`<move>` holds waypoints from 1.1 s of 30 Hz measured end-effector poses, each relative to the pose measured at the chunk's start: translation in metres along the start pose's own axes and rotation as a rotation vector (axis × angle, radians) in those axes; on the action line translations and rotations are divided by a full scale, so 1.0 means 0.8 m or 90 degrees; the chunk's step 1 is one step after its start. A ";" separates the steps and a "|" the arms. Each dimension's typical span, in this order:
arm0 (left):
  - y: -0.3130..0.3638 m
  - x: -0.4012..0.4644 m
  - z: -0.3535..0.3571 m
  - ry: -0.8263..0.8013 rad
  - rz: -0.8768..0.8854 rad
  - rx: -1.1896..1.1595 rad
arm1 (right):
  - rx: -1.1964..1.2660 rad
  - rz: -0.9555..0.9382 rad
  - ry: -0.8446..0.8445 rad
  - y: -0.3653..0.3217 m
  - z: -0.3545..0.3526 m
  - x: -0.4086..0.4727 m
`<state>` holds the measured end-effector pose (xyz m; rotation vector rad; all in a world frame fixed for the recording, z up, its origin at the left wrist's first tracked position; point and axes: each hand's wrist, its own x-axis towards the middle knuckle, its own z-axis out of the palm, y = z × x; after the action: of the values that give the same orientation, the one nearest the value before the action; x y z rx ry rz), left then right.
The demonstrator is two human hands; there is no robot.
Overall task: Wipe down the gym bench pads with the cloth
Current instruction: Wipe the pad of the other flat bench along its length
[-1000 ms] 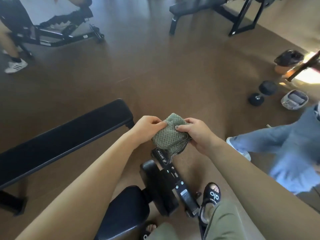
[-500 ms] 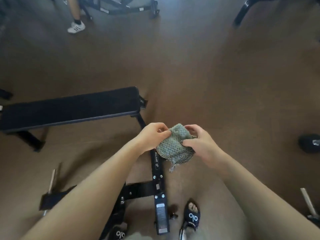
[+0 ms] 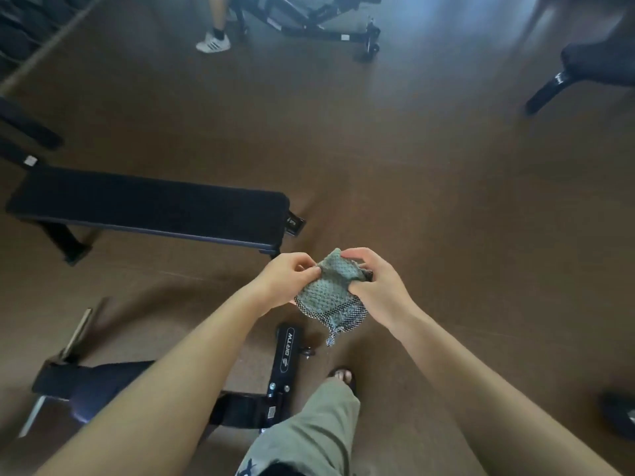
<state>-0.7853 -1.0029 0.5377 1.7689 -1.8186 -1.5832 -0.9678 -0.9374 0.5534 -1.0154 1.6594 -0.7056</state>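
Single head-worn view, angled forward and down, hands close, floor (image 3: pixel 446 201) beyond

We reach both bare forearms forward and inward, so our hands meet in front of us. Our left hand (image 3: pixel 287 278) pinches with curled fingers; our right hand (image 3: pixel 376 286) grips from the other side, thumb on top, wrist bent.

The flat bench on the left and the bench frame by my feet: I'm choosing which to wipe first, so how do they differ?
The flat bench shows its whole long black pad, level and unobstructed; the bench frame mostly shows a black metal bar lettered BRTW, its pad partly hidden under the left arm. The flat bench stands farther off; the frame is beside the foot. Both are black. Left hand and right hand hold the cloth.
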 end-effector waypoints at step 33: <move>-0.167 0.461 -0.116 0.634 -0.354 -0.540 | -0.363 -0.334 -0.503 -0.025 0.172 0.721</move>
<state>-0.7422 -1.3133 0.2844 2.0307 -0.1713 -0.9625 -0.9022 -1.4511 0.2644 -1.8789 0.8907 -0.0757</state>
